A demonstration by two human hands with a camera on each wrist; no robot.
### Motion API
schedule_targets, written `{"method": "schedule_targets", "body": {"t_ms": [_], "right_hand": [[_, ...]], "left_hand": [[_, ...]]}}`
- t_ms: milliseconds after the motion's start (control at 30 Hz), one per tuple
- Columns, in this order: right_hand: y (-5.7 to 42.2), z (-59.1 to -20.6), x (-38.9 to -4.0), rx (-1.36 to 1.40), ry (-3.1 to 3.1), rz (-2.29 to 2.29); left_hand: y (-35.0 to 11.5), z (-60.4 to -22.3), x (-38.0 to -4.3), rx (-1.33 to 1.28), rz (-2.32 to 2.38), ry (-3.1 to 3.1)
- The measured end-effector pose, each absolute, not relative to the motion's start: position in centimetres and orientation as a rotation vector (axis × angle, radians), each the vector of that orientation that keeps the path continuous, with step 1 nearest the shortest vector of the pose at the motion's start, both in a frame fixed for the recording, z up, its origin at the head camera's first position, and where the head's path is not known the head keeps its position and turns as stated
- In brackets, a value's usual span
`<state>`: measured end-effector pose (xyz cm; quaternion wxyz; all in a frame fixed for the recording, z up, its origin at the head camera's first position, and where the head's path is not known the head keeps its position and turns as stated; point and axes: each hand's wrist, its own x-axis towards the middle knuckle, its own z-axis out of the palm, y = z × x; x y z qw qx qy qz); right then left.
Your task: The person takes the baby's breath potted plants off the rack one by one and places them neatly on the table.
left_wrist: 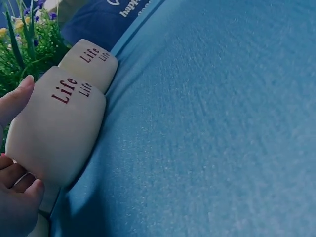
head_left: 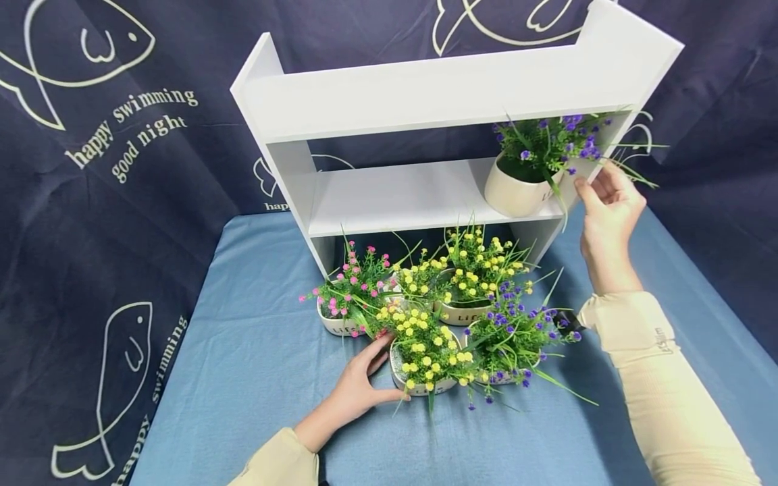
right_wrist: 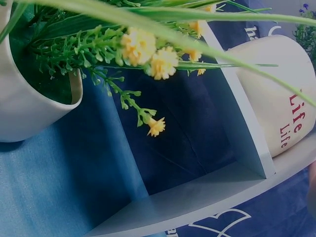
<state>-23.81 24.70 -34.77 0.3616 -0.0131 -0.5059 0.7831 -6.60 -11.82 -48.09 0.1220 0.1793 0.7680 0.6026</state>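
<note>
My left hand (head_left: 355, 388) holds the left side of a cream pot of yellow flowers (head_left: 425, 358), thumb at the front and fingers behind. In the left wrist view, that pot (left_wrist: 59, 128) bears "Life" lettering and touches another "Life" pot (left_wrist: 94, 64). My right hand (head_left: 610, 216) pinches the front edge of the right panel of a white shelf unit (head_left: 425, 88). Just inside that panel, a pot of purple flowers (head_left: 519, 192) stands upright on the middle shelf. Only a sliver of the right hand shows in the right wrist view.
Pink flowers in a pot (head_left: 340, 327), more yellow flowers (head_left: 471, 314) and a second purple-flowered pot (head_left: 513, 337) crowd the blue cloth (head_left: 255, 378) before the shelf. A dark curtain with fish drawings (head_left: 152, 256) hangs behind. Long leaves stick out sideways.
</note>
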Motion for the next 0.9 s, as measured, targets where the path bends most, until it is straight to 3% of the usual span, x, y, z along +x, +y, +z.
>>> {"method": "schedule_targets", "body": {"t_ms": [467,900], "right_hand": [[24.6,-34.6,-23.7,-0.056,-1.295,2.023],[24.5,-34.4,-23.6,-0.080,-1.286,2.048]], "left_hand": [[-12.9,-46.8,-4.8,0.541,1.839,2.291],[-13.4,-45.2,-5.0,0.790,1.940,2.317]]}}
